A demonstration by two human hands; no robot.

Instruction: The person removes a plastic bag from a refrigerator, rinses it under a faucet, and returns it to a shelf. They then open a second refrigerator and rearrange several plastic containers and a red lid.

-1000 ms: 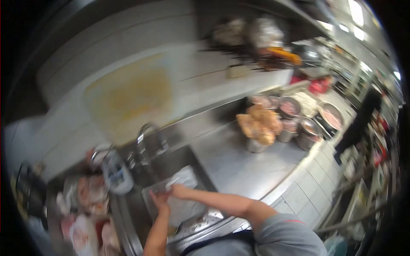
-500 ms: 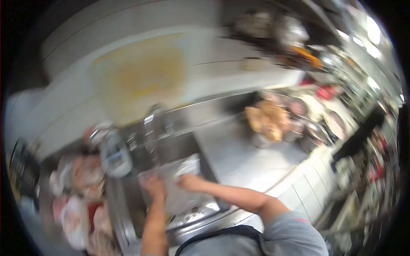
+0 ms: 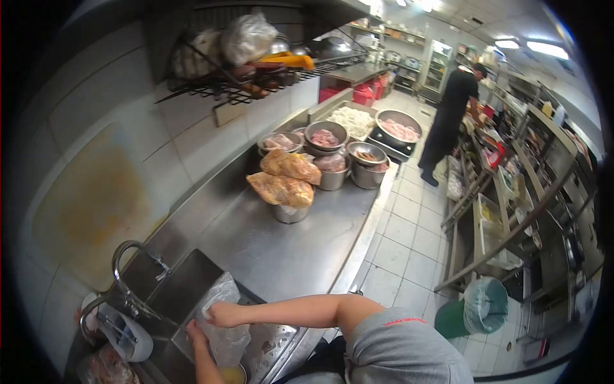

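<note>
Clear bag [image 3: 231, 342] held in closed grip of right hand [image 3: 225, 314], left hand [image 3: 197, 333] grip indiscernible, red sleeve lettering [image 3: 404, 320] unreadable

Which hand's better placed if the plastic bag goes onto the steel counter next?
Probably the right hand: it grips the plastic bag and sits nearer the steel counter. The left hand is farther from it, at the bag's left edge.

commercial kitchen: long steel counter [image 3: 256, 246], sink faucet [image 3: 116, 257], raw meat [image 3: 324, 137] in metal bowls [image 3: 327, 148], tiled floor [image 3: 400, 249].
</note>
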